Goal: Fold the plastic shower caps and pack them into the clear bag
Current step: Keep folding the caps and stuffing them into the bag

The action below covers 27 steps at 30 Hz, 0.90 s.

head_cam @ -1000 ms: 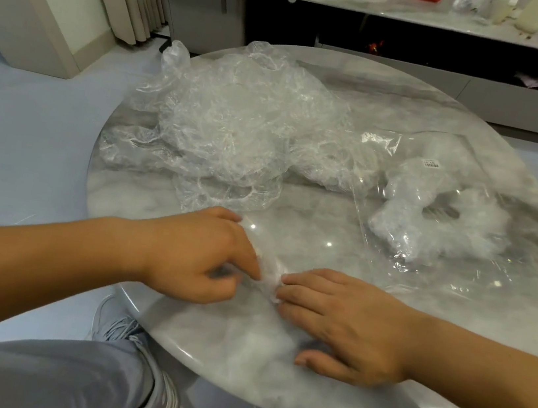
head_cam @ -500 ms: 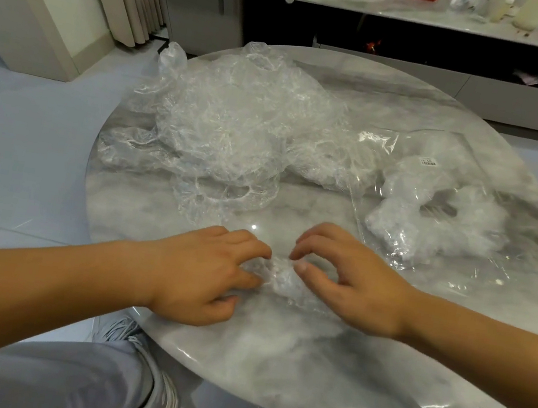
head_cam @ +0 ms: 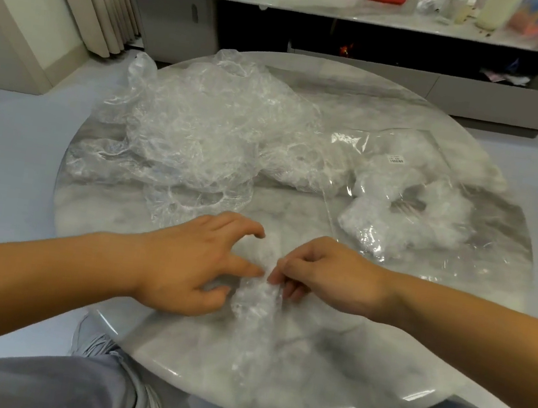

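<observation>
Shower cap lies bunched on the table; right hand pinches it, left hand touches it, grip apart.

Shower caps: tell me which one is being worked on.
The small bunched cap between the left hand and right hand. The rest lie in the loose pile or inside the clear bag.

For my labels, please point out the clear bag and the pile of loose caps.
clear bag (head_cam: 396,160): head view, on its white label.
pile of loose caps (head_cam: 200,139): head view, middle of the heap.
</observation>
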### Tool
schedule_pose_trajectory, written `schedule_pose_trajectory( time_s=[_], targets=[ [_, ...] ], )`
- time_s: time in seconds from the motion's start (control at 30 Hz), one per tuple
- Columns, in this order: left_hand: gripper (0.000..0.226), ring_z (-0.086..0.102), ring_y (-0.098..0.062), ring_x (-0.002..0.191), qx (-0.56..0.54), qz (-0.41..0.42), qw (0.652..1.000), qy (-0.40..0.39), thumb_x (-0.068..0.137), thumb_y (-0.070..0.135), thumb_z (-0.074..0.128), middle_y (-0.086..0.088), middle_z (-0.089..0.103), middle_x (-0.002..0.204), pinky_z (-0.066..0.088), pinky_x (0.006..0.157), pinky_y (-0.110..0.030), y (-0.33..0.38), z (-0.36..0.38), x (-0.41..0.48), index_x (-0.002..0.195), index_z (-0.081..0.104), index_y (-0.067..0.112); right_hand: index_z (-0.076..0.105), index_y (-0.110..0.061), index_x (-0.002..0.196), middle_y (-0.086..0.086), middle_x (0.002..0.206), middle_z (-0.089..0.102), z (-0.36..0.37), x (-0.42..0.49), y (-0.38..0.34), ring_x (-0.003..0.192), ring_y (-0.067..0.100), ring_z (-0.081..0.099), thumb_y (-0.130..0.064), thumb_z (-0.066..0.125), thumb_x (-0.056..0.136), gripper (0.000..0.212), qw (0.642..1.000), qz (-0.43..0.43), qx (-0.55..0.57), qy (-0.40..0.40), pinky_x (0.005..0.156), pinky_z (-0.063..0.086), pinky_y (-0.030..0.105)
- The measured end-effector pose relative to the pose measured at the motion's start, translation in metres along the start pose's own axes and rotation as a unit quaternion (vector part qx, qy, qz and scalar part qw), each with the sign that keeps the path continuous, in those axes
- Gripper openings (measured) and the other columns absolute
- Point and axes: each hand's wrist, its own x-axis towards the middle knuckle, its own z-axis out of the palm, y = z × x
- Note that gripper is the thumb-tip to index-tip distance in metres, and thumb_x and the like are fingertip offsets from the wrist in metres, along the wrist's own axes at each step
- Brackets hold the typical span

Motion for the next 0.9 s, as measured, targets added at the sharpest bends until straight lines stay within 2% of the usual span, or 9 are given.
schedule_pose_trajectory(
  time_s=[0.13, 0.23, 0.33, 0.47, 0.6, 0.7, 0.77, 0.83, 0.9],
  targets=[
    [0.064, 0.023, -0.012, 0.136, -0.019, -0.028, 0.999, -0.036, 0.085, 0.055, 0.029, 0.004, 0.022, 0.148, 0.026, 0.116, -0.028, 0.003, -0.012, 0.019, 0.148, 0.041, 0.046, 0.079, -0.010, 0.097, 0.009, 0.096, 0.075, -0.015, -0.012, 0.009, 0.085, 0.012, 0.069, -0.026, 0.057, 0.100, 0.027, 0.999, 0.004, 0.029, 0.037, 0.091, 0.059, 0.029],
    [0.060, 0.033, -0.008, 0.108, -0.015, -0.035, 0.993, -0.114, 0.089, 0.049, 0.039, 0.010, 0.033, 0.116, 0.037, 0.105, -0.030, 0.014, -0.008, 0.030, 0.149, 0.040, 0.044, 0.077, -0.016, 0.102, -0.005, 0.081, 0.066, -0.009, -0.020, 0.018, 0.080, 0.006, 0.063, -0.032, 0.062, 0.098, 0.022, 0.998, 0.034, 0.053, 0.007, 0.090, 0.059, 0.028],
    [0.058, 0.037, -0.009, 0.102, -0.042, -0.028, 0.988, -0.144, 0.092, 0.041, 0.045, 0.011, 0.036, 0.104, 0.042, 0.098, -0.033, 0.020, 0.000, 0.031, 0.150, 0.039, 0.041, 0.076, -0.016, 0.102, -0.016, 0.067, 0.064, -0.004, -0.023, 0.021, 0.071, 0.003, 0.064, -0.028, 0.064, 0.097, 0.018, 0.990, 0.062, 0.124, -0.002, 0.087, 0.060, 0.029],
    [0.064, 0.040, -0.008, 0.103, -0.064, -0.027, 0.986, -0.150, 0.089, 0.042, 0.041, 0.013, 0.039, 0.101, 0.043, 0.096, -0.032, 0.020, 0.004, 0.028, 0.153, 0.033, 0.040, 0.073, -0.005, 0.109, 0.001, 0.087, 0.078, 0.000, -0.023, 0.019, 0.077, 0.012, 0.072, -0.019, 0.066, 0.096, 0.021, 0.974, 0.094, 0.205, -0.019, 0.086, 0.061, 0.031],
    [0.071, 0.037, -0.003, 0.104, -0.097, -0.033, 0.979, -0.176, 0.086, 0.044, 0.041, 0.014, 0.040, 0.106, 0.040, 0.102, -0.030, 0.017, 0.004, 0.027, 0.156, 0.028, 0.041, 0.076, -0.008, 0.105, 0.005, 0.085, 0.070, -0.001, -0.019, 0.020, 0.078, 0.016, 0.066, -0.032, 0.059, 0.101, 0.030, 0.984, 0.097, 0.152, -0.007, 0.087, 0.057, 0.033],
    [0.072, 0.046, -0.007, 0.111, -0.249, -0.044, 0.946, -0.201, 0.081, 0.038, 0.044, 0.006, 0.049, 0.117, 0.038, 0.106, -0.026, 0.021, -0.009, 0.027, 0.152, 0.037, 0.041, 0.078, -0.011, 0.101, 0.004, 0.081, 0.061, -0.003, -0.022, 0.018, 0.070, 0.015, 0.062, -0.038, 0.054, 0.103, 0.037, 0.992, 0.087, 0.088, -0.006, 0.081, 0.057, 0.029],
    [0.066, 0.053, -0.002, 0.113, -0.352, -0.052, 0.923, -0.146, 0.077, 0.037, 0.047, 0.006, 0.057, 0.123, 0.038, 0.105, -0.018, 0.020, -0.018, 0.029, 0.143, 0.050, 0.036, 0.077, -0.004, 0.102, 0.011, 0.080, 0.067, -0.013, -0.029, 0.008, 0.067, 0.020, 0.064, -0.033, 0.052, 0.104, 0.039, 0.991, 0.061, 0.116, 0.023, 0.076, 0.059, 0.032],
    [0.053, 0.057, 0.002, 0.116, -0.445, -0.081, 0.892, -0.018, 0.078, 0.037, 0.052, 0.012, 0.064, 0.122, 0.041, 0.106, -0.021, 0.014, -0.026, 0.035, 0.131, 0.059, 0.039, 0.078, -0.003, 0.096, 0.013, 0.080, 0.072, -0.038, -0.039, -0.001, 0.068, 0.022, 0.067, -0.032, 0.051, 0.104, 0.040, 0.985, 0.001, 0.145, 0.096, 0.076, 0.061, 0.037],
    [0.041, 0.057, 0.002, 0.118, -0.471, -0.105, 0.872, 0.085, 0.084, 0.033, 0.052, 0.016, 0.064, 0.121, 0.043, 0.104, -0.024, 0.013, -0.032, 0.048, 0.123, 0.062, 0.043, 0.080, -0.009, 0.086, 0.009, 0.080, 0.074, -0.071, -0.050, -0.005, 0.066, 0.017, 0.067, -0.034, 0.049, 0.105, 0.044, 0.963, -0.057, 0.179, 0.192, 0.074, 0.058, 0.037]
  ],
)
